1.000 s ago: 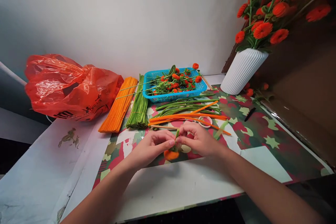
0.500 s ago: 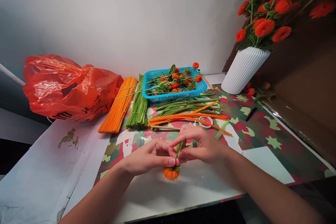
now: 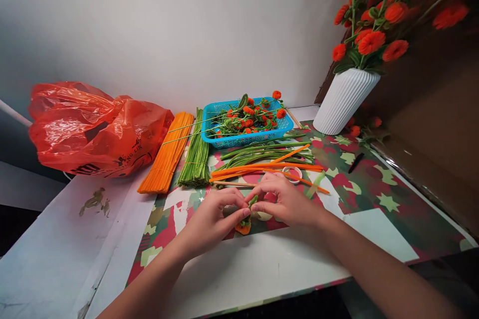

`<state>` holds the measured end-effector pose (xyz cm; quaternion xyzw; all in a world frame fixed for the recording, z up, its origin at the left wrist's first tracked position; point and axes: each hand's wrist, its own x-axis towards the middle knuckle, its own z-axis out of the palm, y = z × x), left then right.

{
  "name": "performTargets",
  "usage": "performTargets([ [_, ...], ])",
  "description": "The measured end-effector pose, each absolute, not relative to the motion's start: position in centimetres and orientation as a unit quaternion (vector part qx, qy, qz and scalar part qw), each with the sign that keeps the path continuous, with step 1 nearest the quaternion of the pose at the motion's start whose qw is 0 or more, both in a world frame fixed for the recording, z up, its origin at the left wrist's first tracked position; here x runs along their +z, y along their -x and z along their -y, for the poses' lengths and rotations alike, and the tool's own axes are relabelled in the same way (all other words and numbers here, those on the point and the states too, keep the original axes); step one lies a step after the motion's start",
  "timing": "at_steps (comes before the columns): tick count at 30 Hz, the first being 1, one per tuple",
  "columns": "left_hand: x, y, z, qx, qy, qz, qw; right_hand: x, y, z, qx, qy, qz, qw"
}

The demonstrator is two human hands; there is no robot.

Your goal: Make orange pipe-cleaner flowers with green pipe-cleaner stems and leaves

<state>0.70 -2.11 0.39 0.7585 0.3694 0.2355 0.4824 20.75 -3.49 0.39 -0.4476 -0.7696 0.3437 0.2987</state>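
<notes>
Between my hands is a pipe-cleaner flower with an orange head hanging down and a fuzzy green stem pointing up. My left hand is closed on it, thumb and fingertips pinching just above the orange petals. My right hand pinches the green stem near its upper part, with the fingertips of both hands nearly touching. Fingers hide much of the stem and part of the flower head. Just beyond the hands lie loose orange pipe cleaners and loose green pipe cleaners.
A blue basket of finished flowers stands at the back. Left of it lie a green bundle, an orange bundle and a red plastic bag. A white vase of flowers, a tape roll and a black tool are on the right.
Both hands have moved slightly up and away from me with the flower. More of the orange head is now covered by my left hand. The camera view has shifted a little.
</notes>
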Motion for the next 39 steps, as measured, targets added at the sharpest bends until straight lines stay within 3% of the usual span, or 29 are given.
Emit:
performTargets([
  [6,0.03,-0.17,1.82,0.151,-0.646,-0.354,0.659,0.17,-21.03,3.4,0.387,0.401,0.772,0.306],
  [9,-0.03,0.01,1.72,0.12,-0.634,-0.337,0.685,0.12,-21.11,3.34,0.389,0.397,0.778,0.293],
  [17,0.66,-0.67,1.89,0.228,-0.738,-0.387,0.503,0.77,-20.49,3.43,0.326,0.474,0.767,0.284],
  [20,0.5,-0.79,1.83,0.248,-0.74,-0.377,0.499,0.89,-20.42,3.43,0.329,0.487,0.755,0.291],
  [27,-0.24,0.07,1.6,0.167,-0.556,-0.282,0.764,0.34,-20.95,3.42,0.42,0.383,0.747,0.344],
  [29,-0.17,0.16,1.59,0.131,-0.537,-0.255,0.793,0.16,-21.05,3.42,0.444,0.364,0.743,0.346],
  [31,0.1,0.03,1.59,0.139,-0.587,-0.263,0.753,0.07,-21.08,3.4,0.44,0.375,0.743,0.336],
  [36,0.6,-0.7,1.8,0.246,-0.76,-0.342,0.494,0.22,-20.7,3.35,0.365,0.45,0.75,0.319],
  [39,0.5,-0.8,1.93,0.251,-0.777,-0.364,0.448,0.42,-20.52,3.27,0.356,0.463,0.744,0.325],
])
